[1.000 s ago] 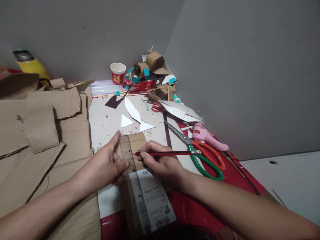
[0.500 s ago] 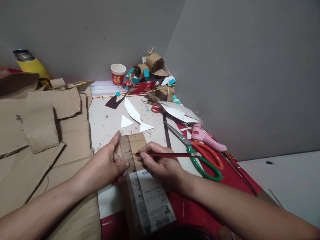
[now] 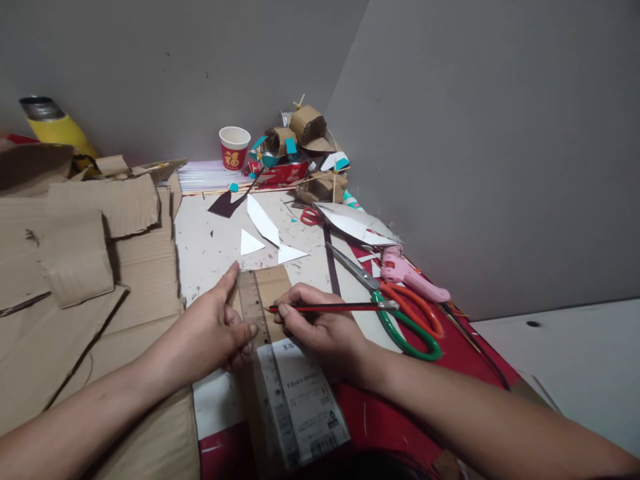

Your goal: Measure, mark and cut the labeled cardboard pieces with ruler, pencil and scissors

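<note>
Cardboard strip (image 3: 273, 287) lies at the centre of the frame, lengthwise toward you, its near end carrying a printed label (image 3: 305, 393). Your left hand (image 3: 210, 333) presses flat on a clear ruler (image 3: 255, 307) laid along the strip, fingers spread, closed on nothing. Your right hand (image 3: 320, 327) pinches a red pencil (image 3: 330, 307), tip at the ruler's edge about midway up the bare cardboard. Judged from this, marking is under way; no drawn line can be made out, and nothing here is cut. Green-handled scissors (image 3: 395, 313) lie just right of centre. Your knuckles hide the pencil point, and the strip's near end runs off the bottom edge.
</note>
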`<state>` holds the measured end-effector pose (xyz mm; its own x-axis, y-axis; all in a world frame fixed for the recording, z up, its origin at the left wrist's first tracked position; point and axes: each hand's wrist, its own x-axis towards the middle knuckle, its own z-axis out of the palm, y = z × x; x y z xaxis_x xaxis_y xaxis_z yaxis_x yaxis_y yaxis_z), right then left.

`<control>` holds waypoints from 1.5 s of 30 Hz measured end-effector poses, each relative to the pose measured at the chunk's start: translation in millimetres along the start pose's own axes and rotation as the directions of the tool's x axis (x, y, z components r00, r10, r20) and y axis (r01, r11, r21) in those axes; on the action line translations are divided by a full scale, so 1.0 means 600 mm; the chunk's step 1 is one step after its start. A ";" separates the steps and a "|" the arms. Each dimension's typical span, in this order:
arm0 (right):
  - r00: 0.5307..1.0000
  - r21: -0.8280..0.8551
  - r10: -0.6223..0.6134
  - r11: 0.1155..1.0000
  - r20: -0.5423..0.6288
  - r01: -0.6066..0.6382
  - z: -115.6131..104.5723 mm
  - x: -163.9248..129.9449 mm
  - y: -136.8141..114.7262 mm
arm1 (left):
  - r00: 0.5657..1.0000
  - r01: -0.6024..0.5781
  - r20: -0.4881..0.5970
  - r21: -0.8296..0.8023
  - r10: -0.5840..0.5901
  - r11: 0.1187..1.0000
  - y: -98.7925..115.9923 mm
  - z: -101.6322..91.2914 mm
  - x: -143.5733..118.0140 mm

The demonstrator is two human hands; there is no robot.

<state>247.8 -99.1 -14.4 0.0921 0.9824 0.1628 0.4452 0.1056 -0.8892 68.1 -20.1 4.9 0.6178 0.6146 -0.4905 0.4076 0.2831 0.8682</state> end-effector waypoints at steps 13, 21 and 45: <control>0.943 0.285 0.325 0.913 -0.075 -0.292 0.005 -0.005 -0.012 | 0.999 -0.026 0.035 -0.007 0.026 1.000 -0.003 -0.005 -0.002; 0.877 0.491 0.480 0.768 -0.016 -0.411 0.000 0.005 -0.023 | 0.999 0.015 -0.050 0.011 -0.014 1.000 0.028 -0.027 -0.034; 0.885 0.563 0.465 0.732 -0.001 -0.384 0.004 0.000 -0.020 | 0.996 -0.034 -0.084 -0.026 0.032 0.999 -0.005 -0.030 -0.041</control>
<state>240.1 -100.1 -4.9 0.2900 0.9184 -0.2690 -0.2109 -0.2129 -0.9541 39.4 -22.7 16.0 0.5715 0.6832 -0.4545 0.3686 0.2810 0.8861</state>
